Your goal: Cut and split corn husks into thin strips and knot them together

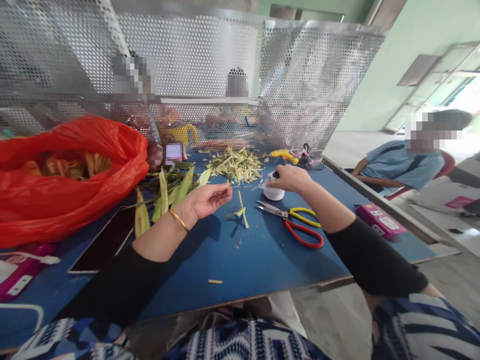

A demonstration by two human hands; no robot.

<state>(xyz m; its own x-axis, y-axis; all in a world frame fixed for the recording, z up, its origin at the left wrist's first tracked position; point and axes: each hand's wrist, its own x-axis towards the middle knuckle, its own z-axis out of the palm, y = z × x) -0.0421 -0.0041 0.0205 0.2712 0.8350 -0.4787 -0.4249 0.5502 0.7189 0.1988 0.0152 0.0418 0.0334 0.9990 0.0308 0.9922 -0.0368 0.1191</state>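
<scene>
My left hand (213, 199) is closed in a pinch, with a fine pale thread (245, 187) running from its fingertips toward the right. This thread leads to a white spool (274, 192) standing on the blue table. My right hand (291, 178) grips the top of that spool from the far right side. Just below the spool lie scissors (287, 214), blades parted, with one yellow and one red handle. Between my hands, a small piece made of pale-green leaf strips (242, 212) rests on the table.
A heap of cut strips (236, 165) lies at the back, beside husk leaves (183, 187). A red plastic bag (123, 145), a phone (107, 240) and a yellow glue gun (284, 155) surround the work area. Purple power strips (379, 221) sit at both sides. A person (397, 160) sits at right.
</scene>
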